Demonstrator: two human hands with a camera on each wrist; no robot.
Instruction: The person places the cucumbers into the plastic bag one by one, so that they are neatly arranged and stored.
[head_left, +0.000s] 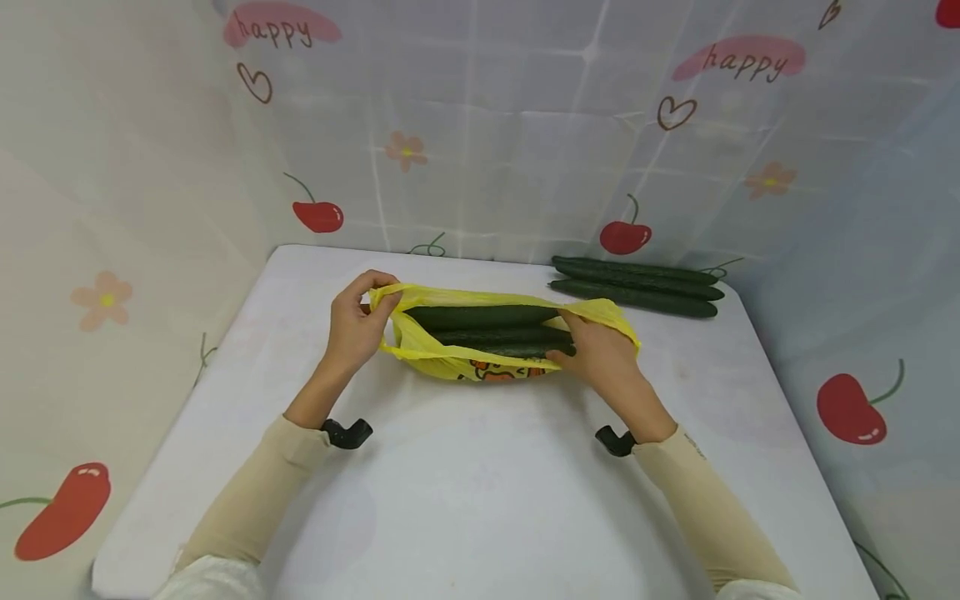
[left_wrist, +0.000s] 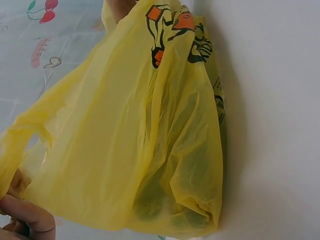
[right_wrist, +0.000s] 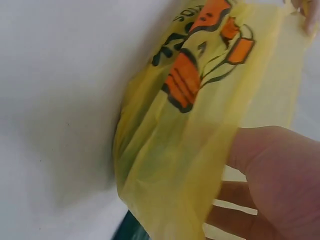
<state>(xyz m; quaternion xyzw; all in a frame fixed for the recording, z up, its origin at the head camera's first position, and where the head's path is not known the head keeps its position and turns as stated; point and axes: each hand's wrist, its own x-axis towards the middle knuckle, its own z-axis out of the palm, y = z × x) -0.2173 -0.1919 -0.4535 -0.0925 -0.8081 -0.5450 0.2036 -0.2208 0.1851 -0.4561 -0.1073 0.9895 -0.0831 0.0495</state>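
I wear a long beige left sleeve (head_left: 251, 492) and a matching right sleeve (head_left: 708, 508), both reaching towards my wrists. White fabric (head_left: 210, 581) shows at their near ends. A small dark marking (head_left: 694, 444) sits by my right cuff (head_left: 660, 438). On my left wrist is a bent, rounded black fitting (head_left: 349, 434); a similar black piece (head_left: 615, 442) sits on my right.

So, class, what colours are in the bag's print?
Orange and black print, clearest in the right wrist view.

white table (head_left: 465, 500) | pale backdrop (head_left: 517, 142) | printed cherries (head_left: 318, 217), flowers (head_left: 406, 152), hearts (head_left: 677, 113)
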